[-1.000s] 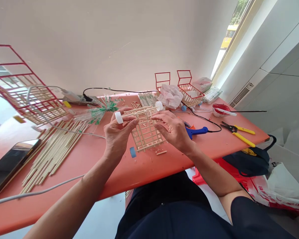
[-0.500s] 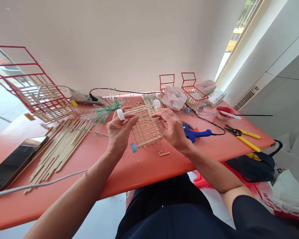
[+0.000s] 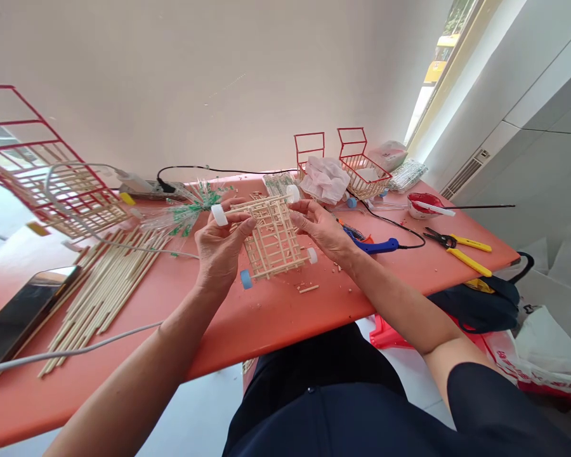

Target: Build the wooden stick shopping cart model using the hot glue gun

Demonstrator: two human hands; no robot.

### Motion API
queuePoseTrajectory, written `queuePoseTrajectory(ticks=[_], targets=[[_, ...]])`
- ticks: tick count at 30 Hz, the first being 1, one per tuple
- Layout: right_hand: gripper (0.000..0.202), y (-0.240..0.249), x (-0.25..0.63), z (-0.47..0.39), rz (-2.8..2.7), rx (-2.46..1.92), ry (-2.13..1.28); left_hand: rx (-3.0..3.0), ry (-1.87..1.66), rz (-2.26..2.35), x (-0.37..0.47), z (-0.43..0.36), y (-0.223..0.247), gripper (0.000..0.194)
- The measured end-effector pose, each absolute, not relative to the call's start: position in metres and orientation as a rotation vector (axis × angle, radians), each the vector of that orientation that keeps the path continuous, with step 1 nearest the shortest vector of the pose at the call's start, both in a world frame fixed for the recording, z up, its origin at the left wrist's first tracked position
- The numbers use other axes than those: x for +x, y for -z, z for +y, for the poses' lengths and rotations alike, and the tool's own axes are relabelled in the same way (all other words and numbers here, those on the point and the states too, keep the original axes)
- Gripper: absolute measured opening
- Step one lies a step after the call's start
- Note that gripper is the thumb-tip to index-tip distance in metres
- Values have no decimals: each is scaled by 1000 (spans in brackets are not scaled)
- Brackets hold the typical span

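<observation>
Between my hands is a small wooden stick frame point(image 3: 278, 244), built as a lattice with bottle caps at its corners like wheels. A white cap point(image 3: 219, 214) sits at its upper left beside the fingers of my left hand point(image 3: 221, 247), which pinch that end of the frame. My right hand point(image 3: 321, 228) has its thumb and fingers closed at the upper right, by another white cap point(image 3: 292, 193). A blue cap point(image 3: 246, 279) is at the lower left corner and a third white cap point(image 3: 312, 255) at the lower right. The frame is tilted, above the orange table point(image 3: 228, 336).
Wooden sticks point(image 3: 105, 292) and a phone point(image 3: 28, 311) lie left, below a larger red-railed stick cart point(image 3: 61, 178). Small stick carts point(image 3: 366, 174) stand behind. A blue glue gun point(image 3: 378, 245), yellow-handled pliers point(image 3: 461, 251) and a red-stained cup point(image 3: 426, 206) are right. Cables cross the table.
The stick frame has turned slightly, so its lower right white cap now shows beside my right hand. My right fingers have shifted at its upper right edge. The whole view has moved a little.
</observation>
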State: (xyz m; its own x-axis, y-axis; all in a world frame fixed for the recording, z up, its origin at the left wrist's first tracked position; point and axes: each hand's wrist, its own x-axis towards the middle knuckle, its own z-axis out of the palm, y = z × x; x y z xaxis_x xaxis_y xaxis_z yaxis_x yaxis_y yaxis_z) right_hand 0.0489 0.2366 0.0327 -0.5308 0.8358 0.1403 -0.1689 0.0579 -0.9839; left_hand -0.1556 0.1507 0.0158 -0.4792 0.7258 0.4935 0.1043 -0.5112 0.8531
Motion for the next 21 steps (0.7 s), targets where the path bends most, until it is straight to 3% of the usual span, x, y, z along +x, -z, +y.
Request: queuePoseTrajectory(ticks=[7,11,17,21], targets=[[91,-31,45,238,-1599,-609,-1545,1280,-2026,1222,-155,152,-15,25],[99,-39,50,241,-1758,-584,-1135,1294,-2019,1193,-155,153,-13,22],[38,-84,63,241,-2070,-392,-501,1299,-2014,1243,-152,153,-16,23],[34,-128,53,234,-2326,-423,-246,1314,-2018,1272,-151,152,-18,25]])
